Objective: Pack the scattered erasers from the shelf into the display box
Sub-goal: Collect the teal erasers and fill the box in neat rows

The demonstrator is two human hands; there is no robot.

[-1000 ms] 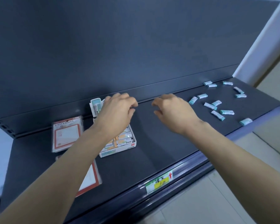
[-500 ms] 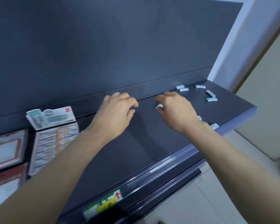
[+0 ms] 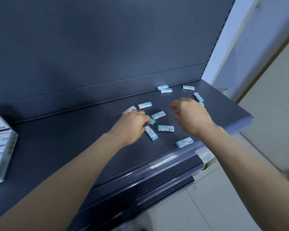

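Several small white-and-teal erasers lie scattered on the dark shelf (image 3: 73,147), among them one eraser (image 3: 158,115) between my hands, another eraser (image 3: 165,128) nearer me, and an eraser (image 3: 184,142) at the front lip. My left hand (image 3: 132,125) rests low among them, fingers bent. Its fingertips touch a teal-ended eraser (image 3: 153,122) that is mostly hidden, and I cannot see whether they grip it. My right hand (image 3: 190,117) hovers over the right group with fingers curled apart, holding nothing. The display box (image 3: 2,147) stands at the far left edge, partly cut off.
More erasers (image 3: 164,89) lie against the shelf's back wall (image 3: 107,55). The shelf ends on the right at a corner (image 3: 247,116) beside a white upright. A glossy price rail (image 3: 157,165) runs along the front edge, above a lower shelf and pale floor.
My view has swung right. Both hands moved from the display box over to the scattered erasers, and the box now sits at the left edge.
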